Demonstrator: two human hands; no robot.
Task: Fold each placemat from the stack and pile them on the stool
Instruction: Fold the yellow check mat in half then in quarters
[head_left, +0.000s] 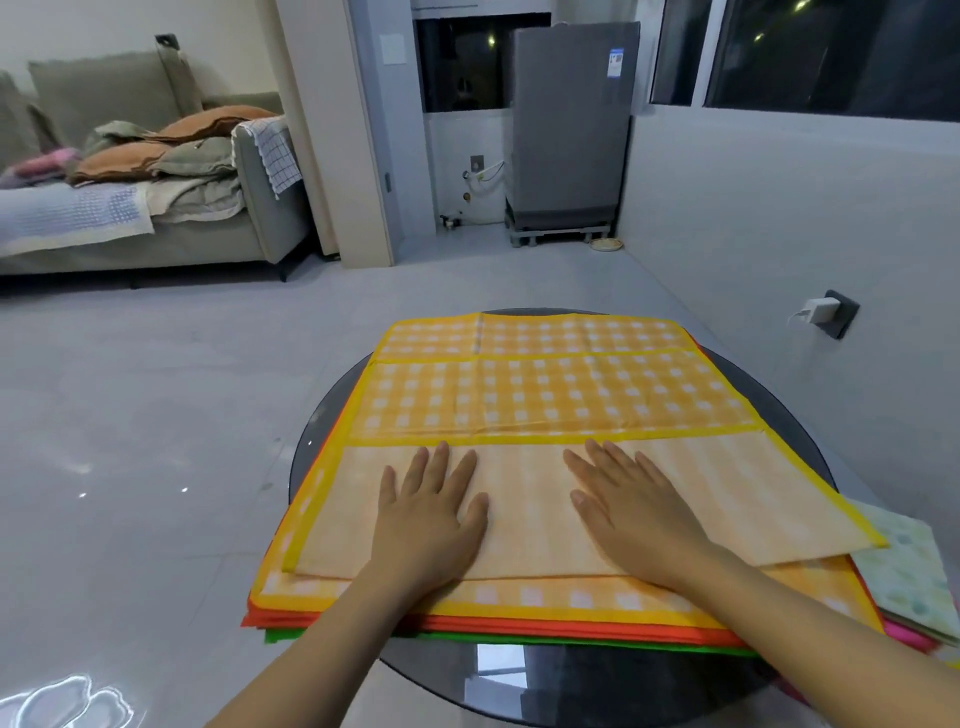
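Both your hands lie flat with straight fingers, gripping nothing: left hand (428, 514) and right hand (631, 512) press side by side on the folded flap of the top placemat (550, 395). That mat sits on the stack (467, 621) on the round table (571, 686), its long axis running left to right across you. Its unfolded checked part lies just beyond your fingertips, equally near either hand. No stool is in view.
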